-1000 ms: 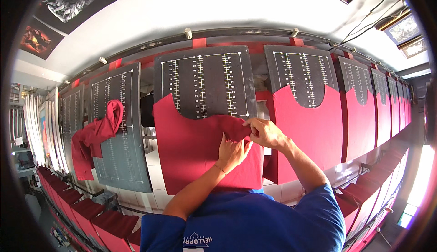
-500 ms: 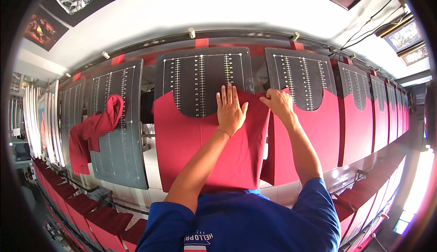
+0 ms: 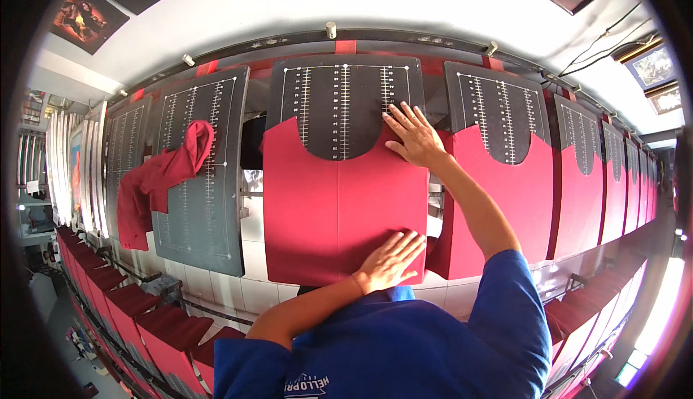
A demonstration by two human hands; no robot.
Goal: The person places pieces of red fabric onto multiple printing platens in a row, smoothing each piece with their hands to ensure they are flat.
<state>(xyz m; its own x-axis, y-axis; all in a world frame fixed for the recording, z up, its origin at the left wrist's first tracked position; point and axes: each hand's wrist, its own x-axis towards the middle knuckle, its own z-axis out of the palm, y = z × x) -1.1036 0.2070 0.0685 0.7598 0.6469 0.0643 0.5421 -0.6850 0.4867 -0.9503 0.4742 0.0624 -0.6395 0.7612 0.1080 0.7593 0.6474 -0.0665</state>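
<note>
Two flat hands on a red cloth spread over a marked board

We note both hands on the middle piece of work. The left hand (image 3: 390, 260) lies palm down, fingers straight and slightly parted, on the lower right part of the red cloth (image 3: 317, 211). The right hand (image 3: 415, 138) is also flat, fingers spread, at the cloth's upper right shoulder; its fingertips reach onto the bare dark surface above. Neither is clamped on anything.

The cloth covers the lower part of the middle board (image 3: 364, 107), its scooped neck edge leaving the white lines and scales uncovered at the top. We see a faint upright crease down its middle; otherwise it lies fairly smooth.

What the other boards bear: the left board (image 3: 191, 240) carries a crumpled red garment (image 3: 162, 179), bunched and hanging past its left edge. The right board (image 3: 530, 107) has a red piece (image 3: 498, 211) spread over it with the same scooped edge, and more covered boards run off to the right. A further row of red cloths (image 3: 166, 334) stands at lower left.

At far left we find upright white panels (image 3: 90, 172) packed side by side. On the wall at upper right, a frame (image 3: 653, 67) holds a picture.
</note>
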